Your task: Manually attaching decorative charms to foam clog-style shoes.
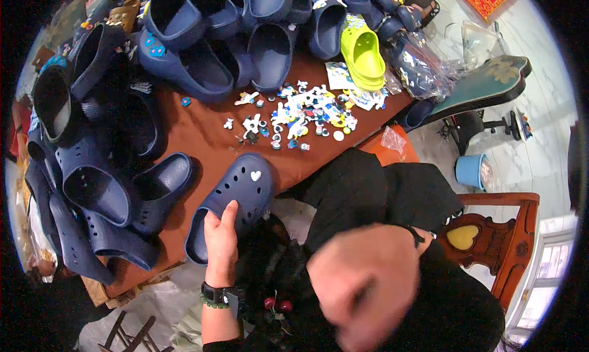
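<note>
My left hand point(221, 241), with a black watch and green beads at the wrist, grips the heel end of a navy blue clog point(239, 195) over the near edge of the brown table point(202, 137). A white heart charm point(256, 175) sits on the clog's perforated toe. My right hand point(362, 278) is raised close to the camera in a black sleeve. It is large and blurred, and whether it holds anything cannot be told. A scatter of small coloured shoe charms point(300, 113) lies on the table beyond the clog.
Several navy clogs are heaped at the left point(92, 168) and along the back point(215, 39). A lime green clog point(362, 54) lies at the back right beside clear bags of charms point(423, 64). A carved wooden chair point(491, 235), a blue bucket point(471, 170) and a green office chair point(485, 85) stand on the right.
</note>
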`<state>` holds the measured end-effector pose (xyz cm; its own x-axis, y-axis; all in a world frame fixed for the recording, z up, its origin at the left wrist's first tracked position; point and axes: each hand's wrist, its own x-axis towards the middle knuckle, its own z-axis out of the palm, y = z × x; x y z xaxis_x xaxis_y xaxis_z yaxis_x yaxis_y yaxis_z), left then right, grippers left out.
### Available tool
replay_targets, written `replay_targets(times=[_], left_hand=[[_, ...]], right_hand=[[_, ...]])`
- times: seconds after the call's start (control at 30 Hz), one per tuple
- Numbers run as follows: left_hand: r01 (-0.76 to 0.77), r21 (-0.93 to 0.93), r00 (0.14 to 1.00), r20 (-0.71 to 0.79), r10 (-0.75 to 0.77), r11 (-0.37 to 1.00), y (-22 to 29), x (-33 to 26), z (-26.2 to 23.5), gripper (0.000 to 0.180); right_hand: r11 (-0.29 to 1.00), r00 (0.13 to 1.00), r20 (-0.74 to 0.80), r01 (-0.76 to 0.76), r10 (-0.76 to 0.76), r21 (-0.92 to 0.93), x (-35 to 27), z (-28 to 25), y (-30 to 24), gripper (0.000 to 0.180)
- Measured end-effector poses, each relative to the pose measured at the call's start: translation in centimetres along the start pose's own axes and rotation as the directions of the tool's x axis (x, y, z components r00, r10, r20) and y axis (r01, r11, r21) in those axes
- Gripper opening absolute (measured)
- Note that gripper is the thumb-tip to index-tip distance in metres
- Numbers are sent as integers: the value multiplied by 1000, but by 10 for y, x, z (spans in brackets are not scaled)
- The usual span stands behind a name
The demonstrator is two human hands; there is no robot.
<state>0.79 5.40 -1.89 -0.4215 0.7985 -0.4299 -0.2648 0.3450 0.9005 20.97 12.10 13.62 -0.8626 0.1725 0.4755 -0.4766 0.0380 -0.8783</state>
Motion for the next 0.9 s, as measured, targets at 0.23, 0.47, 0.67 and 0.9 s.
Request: replay_targets(times=[0.23,0.47,0.67,0.9], left_hand=[[-51,-65,998,34,53,997,-5,3,2,29],[-55,-120,997,46,61,991,-4,3,3,28],[-51,-109,998,16,53,993,-3,1,2,25],[-33,-137,999,-3,33,990,-5,4,2,24]], right_hand=[[812,810,-63,583,-583,-12,10,24,8,35],[817,798,-185,573,-573,-57,15,26,-1,34],[806,801,-102,592,-590,-10,9,24,5,30],[808,808,-44,582,-588,-93,9,20,5,34]])
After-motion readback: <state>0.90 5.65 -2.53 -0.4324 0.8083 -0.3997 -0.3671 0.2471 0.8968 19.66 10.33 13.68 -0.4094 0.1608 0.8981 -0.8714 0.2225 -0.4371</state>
